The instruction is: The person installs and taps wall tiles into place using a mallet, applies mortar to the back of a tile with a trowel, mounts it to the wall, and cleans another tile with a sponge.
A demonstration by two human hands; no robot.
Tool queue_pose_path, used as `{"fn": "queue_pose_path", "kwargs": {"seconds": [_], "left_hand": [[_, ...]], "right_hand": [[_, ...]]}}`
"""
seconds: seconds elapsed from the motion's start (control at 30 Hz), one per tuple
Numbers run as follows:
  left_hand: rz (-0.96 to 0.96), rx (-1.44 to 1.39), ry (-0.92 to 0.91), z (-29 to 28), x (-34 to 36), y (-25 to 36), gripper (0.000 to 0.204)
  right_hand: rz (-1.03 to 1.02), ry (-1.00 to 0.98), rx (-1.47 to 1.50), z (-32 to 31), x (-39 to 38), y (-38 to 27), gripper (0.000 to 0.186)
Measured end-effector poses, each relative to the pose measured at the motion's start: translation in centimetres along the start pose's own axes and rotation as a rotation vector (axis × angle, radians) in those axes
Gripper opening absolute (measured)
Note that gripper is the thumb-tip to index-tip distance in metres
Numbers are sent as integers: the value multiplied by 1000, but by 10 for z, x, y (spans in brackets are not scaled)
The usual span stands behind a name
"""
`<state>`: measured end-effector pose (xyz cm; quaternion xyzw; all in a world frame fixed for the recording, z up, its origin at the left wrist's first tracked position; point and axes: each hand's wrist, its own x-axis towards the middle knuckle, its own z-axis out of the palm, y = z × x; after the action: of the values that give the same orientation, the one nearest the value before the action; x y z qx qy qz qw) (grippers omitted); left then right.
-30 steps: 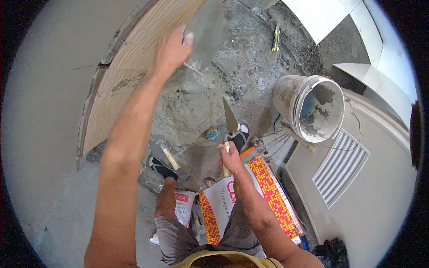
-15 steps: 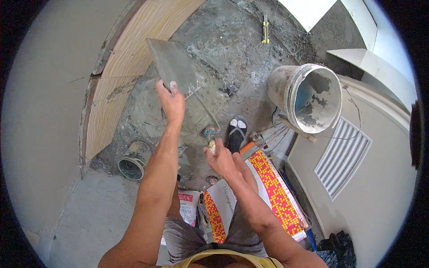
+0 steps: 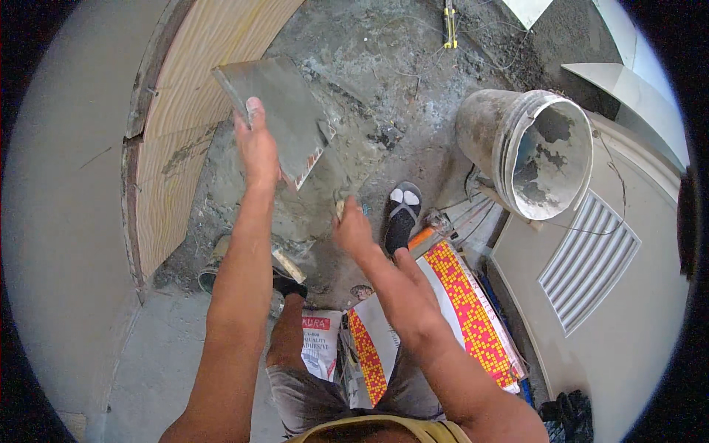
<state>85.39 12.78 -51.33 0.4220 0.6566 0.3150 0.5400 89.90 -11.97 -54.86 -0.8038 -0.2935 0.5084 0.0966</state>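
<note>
Left of a residue-patched bucket [image 3: 484,134], the left hand [image 3: 259,153] clasps a slab [image 3: 286,111], the right hand [image 3: 355,230] a trowel [image 3: 340,207].

Open floor [image 3: 413,125] betw. tile [image 3: 284,111] & bucket [image 3: 487,133]; wood panel [image 3: 188,96] nr L hand [image 3: 257,148]

most fingers of the left hand [image 3: 258,151] are hidden beneath the tile [image 3: 284,111]. the right hand [image 3: 356,230] covers much of the trowel [image 3: 339,207], whose blade blurs into the mortar [image 3: 292,210]. the left forearm [image 3: 242,288] hides part of the small bucket [image 3: 217,258]. the top edge cuts off the wood panel [image 3: 199,81].
</note>
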Motion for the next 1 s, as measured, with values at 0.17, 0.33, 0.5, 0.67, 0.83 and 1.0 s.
{"fn": "queue_pose_path", "kwargs": {"seconds": [0.17, 0.33, 0.5, 0.67, 0.83, 1.0], "left_hand": [[72, -5, -48, 15, -6, 9, 75], [-55, -73, -34, 6, -6, 13, 75], [-7, 15, -4, -2, -10, 9, 78], [-81, -167, -72, 10, -1, 1, 87], [-335, -555, -161, 9, 5, -6, 93], [-309, -527, -147, 11, -1, -2, 94]], "right_hand": [[33, -57, -9, -32, 38, -12, 61], [-11, -109, 34, -24, -33, 10, 65], [-31, -86, 47, -7, 48, -1, 65], [-124, -90, 21, -57, -40, -4, 56], [-102, -164, 137, -82, -131, -24, 49], [-78, -178, 131, -84, -128, -32, 49]]}}
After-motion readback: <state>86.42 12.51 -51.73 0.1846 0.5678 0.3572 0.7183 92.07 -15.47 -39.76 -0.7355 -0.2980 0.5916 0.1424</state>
